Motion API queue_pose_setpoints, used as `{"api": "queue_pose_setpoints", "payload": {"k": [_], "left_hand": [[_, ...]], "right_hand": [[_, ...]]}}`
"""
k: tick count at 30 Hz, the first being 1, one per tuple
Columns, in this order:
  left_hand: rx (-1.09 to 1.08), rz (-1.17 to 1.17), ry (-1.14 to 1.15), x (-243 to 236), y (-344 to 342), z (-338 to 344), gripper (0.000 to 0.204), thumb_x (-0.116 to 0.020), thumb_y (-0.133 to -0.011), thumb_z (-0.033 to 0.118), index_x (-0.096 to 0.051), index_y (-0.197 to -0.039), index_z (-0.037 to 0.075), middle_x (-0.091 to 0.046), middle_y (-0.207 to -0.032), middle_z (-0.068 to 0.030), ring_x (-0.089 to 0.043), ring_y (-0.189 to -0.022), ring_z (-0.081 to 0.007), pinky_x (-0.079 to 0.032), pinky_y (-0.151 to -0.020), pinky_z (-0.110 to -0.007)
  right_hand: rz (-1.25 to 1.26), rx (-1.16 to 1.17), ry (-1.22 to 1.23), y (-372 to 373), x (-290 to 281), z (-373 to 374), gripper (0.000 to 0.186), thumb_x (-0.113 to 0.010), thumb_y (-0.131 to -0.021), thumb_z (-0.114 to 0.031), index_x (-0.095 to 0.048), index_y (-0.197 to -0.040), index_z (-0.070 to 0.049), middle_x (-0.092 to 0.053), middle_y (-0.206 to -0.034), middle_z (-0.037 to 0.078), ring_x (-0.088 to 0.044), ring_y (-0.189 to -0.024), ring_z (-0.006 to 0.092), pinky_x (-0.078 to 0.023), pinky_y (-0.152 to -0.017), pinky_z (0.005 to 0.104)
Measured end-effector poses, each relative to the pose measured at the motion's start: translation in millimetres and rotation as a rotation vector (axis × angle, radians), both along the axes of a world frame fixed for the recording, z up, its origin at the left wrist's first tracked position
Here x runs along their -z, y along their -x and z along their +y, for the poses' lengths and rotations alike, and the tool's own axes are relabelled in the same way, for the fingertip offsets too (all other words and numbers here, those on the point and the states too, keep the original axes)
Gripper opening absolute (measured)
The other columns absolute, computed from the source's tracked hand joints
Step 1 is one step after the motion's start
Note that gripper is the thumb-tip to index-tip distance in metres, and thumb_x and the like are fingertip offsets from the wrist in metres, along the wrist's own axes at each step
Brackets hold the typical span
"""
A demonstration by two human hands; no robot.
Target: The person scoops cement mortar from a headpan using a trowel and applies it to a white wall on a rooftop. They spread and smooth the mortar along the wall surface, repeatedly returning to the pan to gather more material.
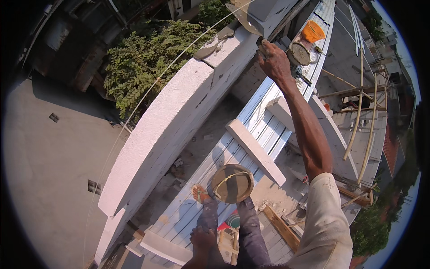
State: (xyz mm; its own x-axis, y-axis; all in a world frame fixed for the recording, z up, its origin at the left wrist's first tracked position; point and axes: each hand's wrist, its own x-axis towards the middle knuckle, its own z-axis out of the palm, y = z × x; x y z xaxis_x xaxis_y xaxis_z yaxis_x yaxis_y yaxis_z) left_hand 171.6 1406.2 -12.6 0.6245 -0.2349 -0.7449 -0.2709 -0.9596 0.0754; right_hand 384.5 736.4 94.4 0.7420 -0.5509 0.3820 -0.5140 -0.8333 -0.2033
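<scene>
My right hand [273, 60] grips a trowel [246, 20] at the top of a pale block wall [161, 121]. Grey mortar [208, 48] lies on the upper block beside a crack-like joint, and a thin string [168, 67] runs along the wall's outer side. At the bottom, my left hand [202, 240] rests on my left leg with fingers curled over it. A bucket of grey mortar [232, 188] stands by my feet on a plank of ribbed metal sheets [195, 206], just in front of a loose pale block [255, 152].
An orange bucket [312, 30] and a round container [299, 53] sit farther along the sheets. Bamboo poles [360, 121] and timber framing stand at the right. Leafy branches [139, 76] and a concrete surface [53, 148] lie below, left of the wall, with a drop between wall and sheets.
</scene>
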Motion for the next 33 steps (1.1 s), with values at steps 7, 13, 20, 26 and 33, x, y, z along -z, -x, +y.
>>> {"api": "queue_pose_setpoints", "payload": {"k": [7, 13, 20, 26, 33], "left_hand": [[0.006, -0.004, -0.026, -6.9, -1.1, -5.1, 0.062, -0.071, -0.087, 0.045, -0.064, -0.128, -0.001, -0.064, -0.121, -0.0250, -0.065, -0.110, -0.0451, -0.054, -0.096, -0.057], [-0.010, 0.006, -0.050, -1.9, -0.9, -8.6, 0.059, -0.070, -0.086, 0.043, -0.065, -0.125, -0.001, -0.064, -0.120, -0.0251, -0.065, -0.111, -0.0452, -0.053, -0.096, -0.057], [0.022, -0.016, -0.037, -1.5, -0.5, -10.2, 0.058, -0.071, -0.085, 0.043, -0.066, -0.125, 0.001, -0.064, -0.120, -0.0247, -0.065, -0.111, -0.0459, -0.052, -0.096, -0.058], [0.046, -0.011, -0.013, 0.7, 2.4, -12.7, 0.058, -0.071, -0.086, 0.043, -0.065, -0.126, 0.001, -0.064, -0.121, -0.0243, -0.064, -0.111, -0.0449, -0.053, -0.096, -0.058], [0.027, -0.010, -0.051, 2.6, 2.8, -6.4, 0.059, -0.072, -0.087, 0.044, -0.064, -0.127, 0.001, -0.063, -0.122, -0.0236, -0.064, -0.111, -0.0447, -0.054, -0.094, -0.057]], "right_hand": [[-0.035, -0.086, -0.105, 48.3, 61.8, 99.3, 0.049, -0.073, -0.089, -0.004, -0.057, -0.135, -0.006, -0.059, -0.099, 0.013, -0.072, -0.082, 0.0341, -0.062, -0.070, 0.0456], [-0.150, -0.240, -0.540, 88.3, 17.3, 141.2, 0.032, -0.067, -0.094, -0.014, -0.059, -0.123, -0.003, -0.060, -0.091, 0.015, -0.062, -0.070, 0.0334, -0.055, -0.062, 0.0425], [-0.413, -0.031, -1.196, 1.1, -19.4, -5.4, 0.059, -0.051, -0.106, -0.059, -0.068, -0.102, -0.003, -0.054, -0.063, -0.001, -0.050, -0.045, 0.0095, -0.043, -0.041, 0.0267], [-0.269, -0.038, -1.241, 11.9, -11.4, 18.8, 0.064, -0.047, -0.106, -0.063, -0.066, -0.095, -0.003, -0.049, -0.057, -0.003, -0.045, -0.040, 0.0079, -0.040, -0.035, 0.0279], [0.306, -0.106, -1.224, 93.4, -26.8, 157.1, 0.061, -0.046, -0.110, -0.054, -0.068, -0.098, 0.001, -0.054, -0.063, 0.005, -0.053, -0.061, 0.0155, -0.047, -0.062, 0.0365]]}}
